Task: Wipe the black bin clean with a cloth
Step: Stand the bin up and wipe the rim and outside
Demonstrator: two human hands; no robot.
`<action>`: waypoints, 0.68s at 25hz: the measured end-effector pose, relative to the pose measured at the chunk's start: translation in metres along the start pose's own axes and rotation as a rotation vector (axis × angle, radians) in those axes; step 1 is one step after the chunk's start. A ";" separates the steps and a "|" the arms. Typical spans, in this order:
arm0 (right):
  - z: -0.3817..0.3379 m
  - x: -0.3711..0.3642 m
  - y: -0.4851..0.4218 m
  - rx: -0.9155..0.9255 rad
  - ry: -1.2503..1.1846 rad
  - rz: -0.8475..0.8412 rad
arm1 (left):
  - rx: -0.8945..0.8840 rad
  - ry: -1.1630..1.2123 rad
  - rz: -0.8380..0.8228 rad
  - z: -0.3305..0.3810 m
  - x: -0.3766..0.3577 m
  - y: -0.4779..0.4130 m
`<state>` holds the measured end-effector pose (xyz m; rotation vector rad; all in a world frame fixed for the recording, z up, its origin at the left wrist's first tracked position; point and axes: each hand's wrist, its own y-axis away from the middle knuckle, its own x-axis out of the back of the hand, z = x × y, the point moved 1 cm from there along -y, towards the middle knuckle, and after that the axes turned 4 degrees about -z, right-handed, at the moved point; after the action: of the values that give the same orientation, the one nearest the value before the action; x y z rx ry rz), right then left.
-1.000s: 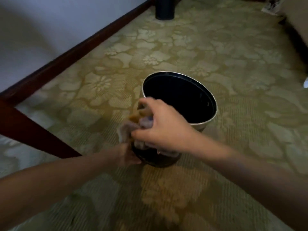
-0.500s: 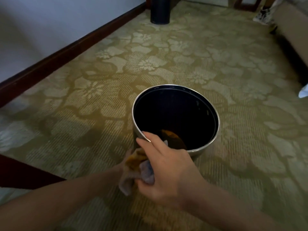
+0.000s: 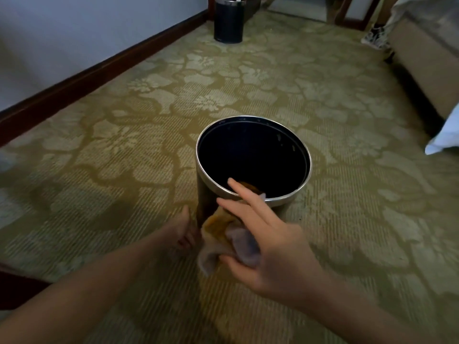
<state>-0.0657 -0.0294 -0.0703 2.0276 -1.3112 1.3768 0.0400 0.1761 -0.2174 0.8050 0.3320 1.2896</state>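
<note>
1. Black-walled with a metal rim, the black bin stands upright on the patterned carpet. Its mouth faces up, so both the lip and the near wall are within reach.
2. The cloth, orange and grey, drapes over the near rim and down the outer wall, so one pass can likely cover lip and side.
3. The right hand lies on it with fingers straight and spread, the forefinger reaching past the rim. The thumb pinches the loose lower fold, probably to stop it slipping.
4. The left hand sits against the bin's left wall, seemingly bracing it against the push. Blur hides whether its fingers grip.
5. A second dark bin stands far off by the wall.
</note>
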 end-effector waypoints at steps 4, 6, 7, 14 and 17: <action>0.058 0.002 0.091 -0.266 -0.314 -0.022 | -0.237 -0.595 0.228 -0.012 0.047 -0.010; 0.100 0.000 0.137 -0.692 -0.488 0.023 | -0.396 -0.939 0.225 -0.005 0.049 0.012; 0.124 0.001 0.156 -0.809 -0.424 0.052 | -0.471 -1.044 0.205 -0.002 0.043 0.024; 0.233 -0.012 0.165 -0.859 -0.276 0.050 | -0.757 -1.209 0.000 0.008 -0.020 0.064; 0.239 -0.044 0.170 -0.927 -0.166 -0.350 | -0.720 -1.120 -0.085 0.012 -0.045 0.073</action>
<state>-0.0856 -0.2638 -0.2513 1.5945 -1.2392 0.3199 -0.0176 0.1346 -0.1677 0.7424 -0.9336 0.6271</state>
